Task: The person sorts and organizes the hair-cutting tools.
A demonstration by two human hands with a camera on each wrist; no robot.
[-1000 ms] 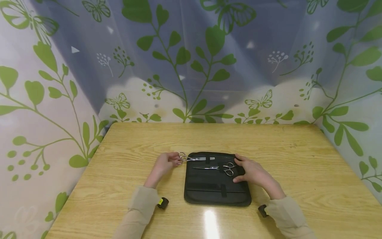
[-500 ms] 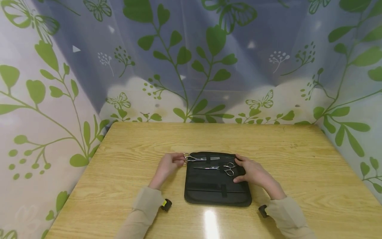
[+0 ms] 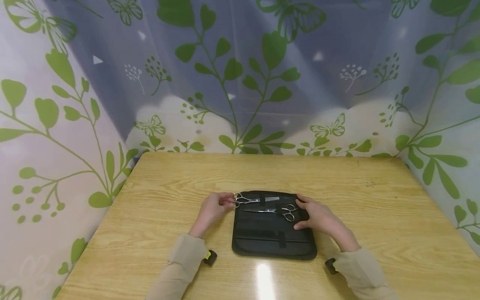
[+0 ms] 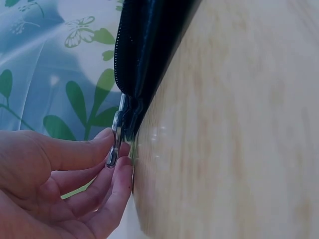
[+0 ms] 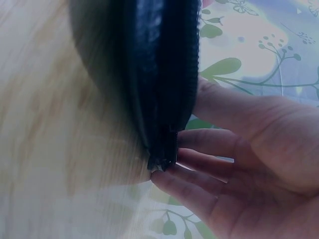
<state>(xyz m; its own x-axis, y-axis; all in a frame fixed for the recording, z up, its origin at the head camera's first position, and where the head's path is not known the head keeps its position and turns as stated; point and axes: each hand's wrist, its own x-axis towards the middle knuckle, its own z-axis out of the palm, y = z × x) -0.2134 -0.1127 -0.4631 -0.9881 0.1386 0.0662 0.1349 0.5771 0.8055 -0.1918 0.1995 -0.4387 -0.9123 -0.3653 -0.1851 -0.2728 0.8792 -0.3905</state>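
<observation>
A black zip case (image 3: 258, 246) lies flat on the wooden table, its inner side facing up. My left hand (image 3: 213, 210) pinches the finger rings of the thinning scissors (image 3: 249, 200) at the case's upper left. Their blades point right and pass under a small black elastic loop. In the left wrist view the thumb and fingers grip the metal handle (image 4: 114, 142) beside the case's zipped edge. Below lies a second pair of scissors (image 3: 262, 211), rings to the right, held by another loop. My right hand (image 3: 320, 214) grips the case's right edge, thumb on top, fingers against the rim.
The lower part of the case has a flat pocket and another elastic loop (image 3: 282, 239). A wooden table (image 3: 180, 171) extends around the case. Behind and beside it hangs a curtain (image 3: 240, 75) with green leaves and butterflies.
My left hand has moved right with the thinning scissors, so their blades reach further through the loop and their rings now overlap the case's left edge. The right hand has kept its place.
</observation>
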